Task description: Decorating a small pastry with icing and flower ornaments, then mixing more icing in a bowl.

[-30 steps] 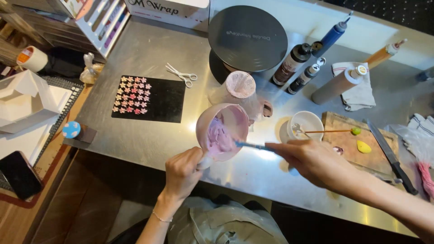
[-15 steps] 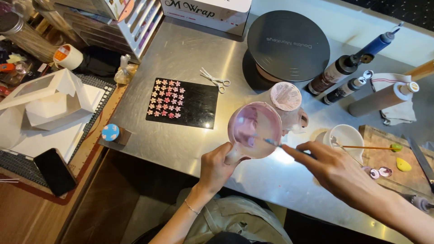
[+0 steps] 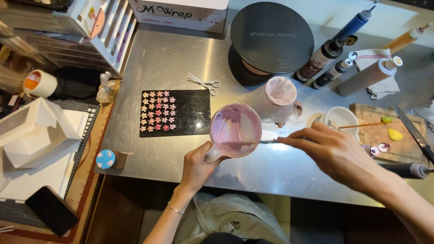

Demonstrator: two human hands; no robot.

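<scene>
The round cup smeared with lilac paste (image 3: 235,130), gripped at its base by the left hand (image 3: 197,166), should stay tilted and steady while the right hand (image 3: 337,151), pinching a thin metal spatula (image 3: 270,141), scrapes along its inner wall.

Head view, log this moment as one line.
left hand: holds pink-smeared round cup | right hand: thin tool tip in cup | steel table

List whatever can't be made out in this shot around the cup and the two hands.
- Head view: the tip of the tool in the right hand is hidden inside the pink-smeared cup.
- The cup's handle is covered by the left hand.
- The tool's kind, whether brush or spatula, is too thin and blurred to tell.
- The knife on the wooden board is cut off by the right edge.
</scene>
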